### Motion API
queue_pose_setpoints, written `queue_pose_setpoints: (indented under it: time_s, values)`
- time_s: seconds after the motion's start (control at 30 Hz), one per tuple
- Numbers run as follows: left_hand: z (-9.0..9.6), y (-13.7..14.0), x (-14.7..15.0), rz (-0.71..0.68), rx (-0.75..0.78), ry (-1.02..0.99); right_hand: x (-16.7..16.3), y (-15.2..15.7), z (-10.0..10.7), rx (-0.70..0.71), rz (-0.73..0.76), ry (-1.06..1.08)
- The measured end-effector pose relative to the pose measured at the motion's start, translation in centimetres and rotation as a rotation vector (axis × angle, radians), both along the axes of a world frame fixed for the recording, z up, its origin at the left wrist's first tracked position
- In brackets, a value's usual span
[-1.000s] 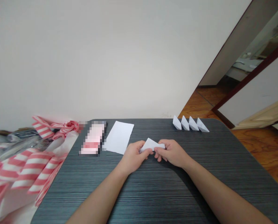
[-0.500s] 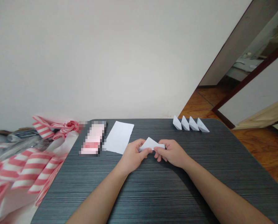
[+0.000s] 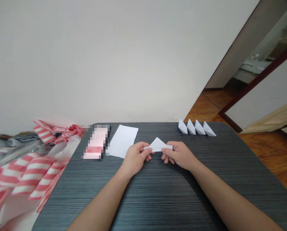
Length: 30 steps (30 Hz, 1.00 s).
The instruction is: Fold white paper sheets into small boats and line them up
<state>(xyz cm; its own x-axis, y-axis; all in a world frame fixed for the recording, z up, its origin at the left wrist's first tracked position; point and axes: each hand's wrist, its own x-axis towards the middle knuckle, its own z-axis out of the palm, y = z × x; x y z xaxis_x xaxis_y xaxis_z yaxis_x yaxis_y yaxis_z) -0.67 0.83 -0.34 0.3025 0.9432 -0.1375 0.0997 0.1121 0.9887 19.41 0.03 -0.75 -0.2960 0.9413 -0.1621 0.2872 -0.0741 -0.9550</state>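
A folded white paper (image 3: 157, 145), shaped like a triangle with a narrow band along its lower edge, is held up over the dark table. My left hand (image 3: 136, 157) pinches its left end between thumb and fingers. At the opposite end, my right hand (image 3: 179, 154) grips it the same way, with the thumb on the near face. The triangle's tip points up and away from me. Fingers of both hands curl beneath the paper and partly hide its ends.
White paper sheets (image 3: 123, 141) lie left of my hands, beside a blurred-out flat pink and dark object (image 3: 95, 142). Several folded paper boats (image 3: 191, 127) stand in a row at the table's (image 3: 143, 199) back right. Red-and-white striped cloth (image 3: 35, 170) is heaped at the left.
The folded paper has risen slightly and shifted a little right, now sitting more level. My left hand has slid outward to its left end, so more of the lower band shows.
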Motion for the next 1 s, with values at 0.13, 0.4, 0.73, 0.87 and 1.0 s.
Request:
queue_pose_setpoints:
  time_s: [0.13, 0.4, 0.73, 0.87, 1.0]
  values:
    - [0.20, -0.03, 0.04, 0.000, -0.026, -0.041, -0.05, -0.03, 0.03, -0.001, -0.001, 0.023]
    - [0.03, 0.11, -0.13, 0.040, -0.008, -0.057, 0.23, 0.12, -0.20, 0.004, -0.029, 0.046]
    - [-0.08, 0.08, -0.12, -0.009, -0.002, -0.052, 0.27, 0.12, -0.37, -0.005, -0.020, 0.048]
    - [0.22, -0.03, -0.08, -0.016, 0.001, -0.011, 0.08, 0.10, -0.40, -0.010, -0.016, 0.054]
    - [0.24, 0.02, -0.08, 0.022, 0.008, -0.007, 0.06, 0.21, -0.42, -0.006, -0.065, 0.093]
